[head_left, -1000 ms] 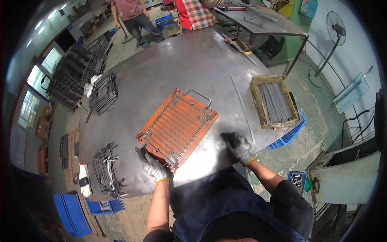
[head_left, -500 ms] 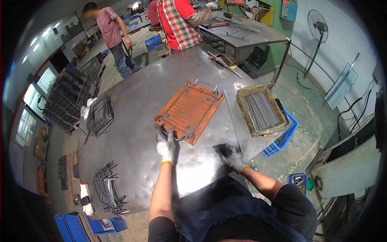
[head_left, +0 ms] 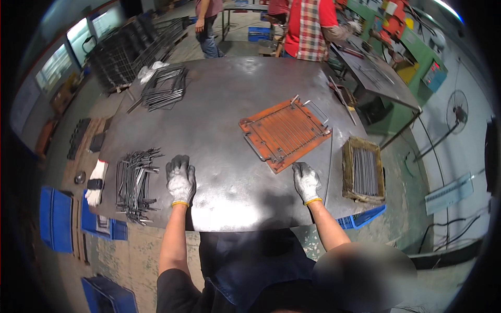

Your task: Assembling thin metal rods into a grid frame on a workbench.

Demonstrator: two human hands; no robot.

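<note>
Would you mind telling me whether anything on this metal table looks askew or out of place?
The orange jig frame lies skewed to the table edges, and a spare glove hangs over the left edge beside the bent wire pile. Nothing looks spilled or damaged.

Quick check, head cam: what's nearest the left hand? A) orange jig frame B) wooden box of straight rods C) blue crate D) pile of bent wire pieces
D: the left hand lies flat on the steel table, right beside the pile of bent wire pieces.
</note>
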